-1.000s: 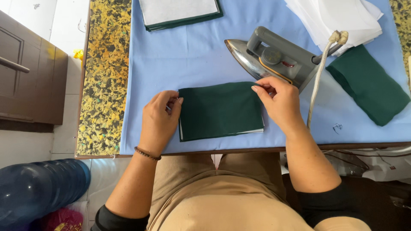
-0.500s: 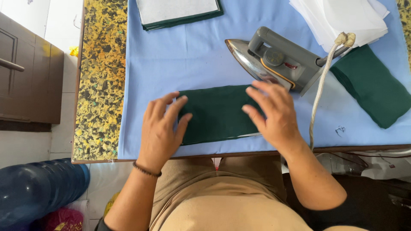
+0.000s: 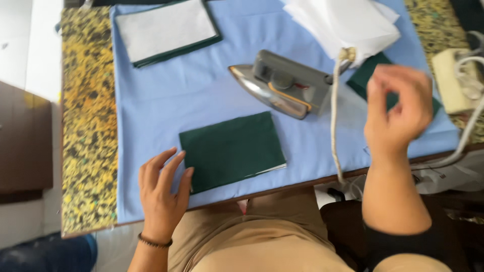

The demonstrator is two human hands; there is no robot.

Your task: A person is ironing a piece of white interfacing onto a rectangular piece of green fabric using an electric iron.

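A folded dark green cloth lies near the front edge of the blue ironing cover, the left hand flat at its left side. The right hand hangs loosely curled and empty over the cover's right edge, beside the grey iron and its cord.

A yellow-black speckled counter stands beside a dark wooden cabinet under even light.

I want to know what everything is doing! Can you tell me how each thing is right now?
Green cloth: folded flat, left hand at its edge.
Iron: lying tipped on its side, nobody holding it.
Right hand: lifted, fingers curled, empty.
White paper stack: loose, behind the iron.
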